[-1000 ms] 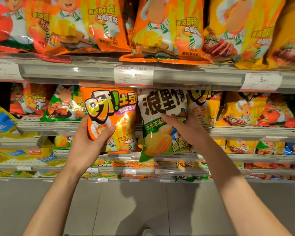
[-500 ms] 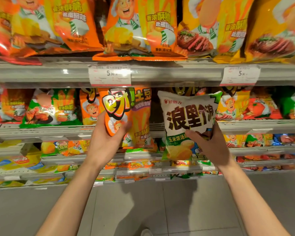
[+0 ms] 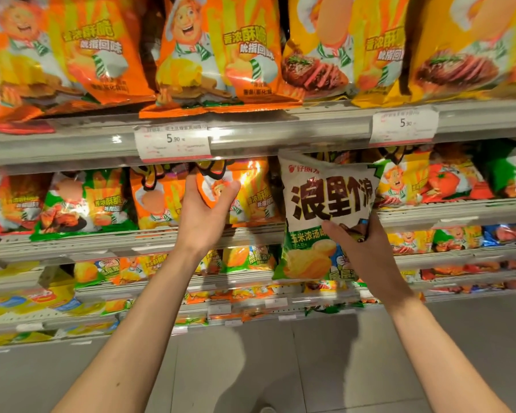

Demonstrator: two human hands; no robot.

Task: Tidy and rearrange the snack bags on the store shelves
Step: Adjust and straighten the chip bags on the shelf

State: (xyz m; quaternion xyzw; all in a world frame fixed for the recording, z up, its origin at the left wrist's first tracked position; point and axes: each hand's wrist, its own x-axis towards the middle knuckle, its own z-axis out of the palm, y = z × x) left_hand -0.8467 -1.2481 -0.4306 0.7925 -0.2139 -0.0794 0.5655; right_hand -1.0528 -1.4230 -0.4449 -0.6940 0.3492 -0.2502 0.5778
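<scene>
My left hand (image 3: 204, 217) grips an orange snack bag (image 3: 239, 192) by its lower left corner, thumb on the front; the bag's top is tucked under the upper shelf rail among other bags on the second shelf. My right hand (image 3: 367, 248) holds a white and green snack bag (image 3: 325, 204) from below, thumb across its front. That bag stands upright in front of the second shelf, its top edge touching the rail above.
The top shelf (image 3: 265, 129) carries large orange and yellow bags, with price tags (image 3: 173, 143) on its rail. More orange, green and red bags fill the second shelf (image 3: 459, 211). Lower shelves hold small bags. Grey floor (image 3: 251, 368) lies below.
My left hand has pushed the orange bag up and back into the second shelf. My right hand has lifted the white and green bag higher, up to the rail.
</scene>
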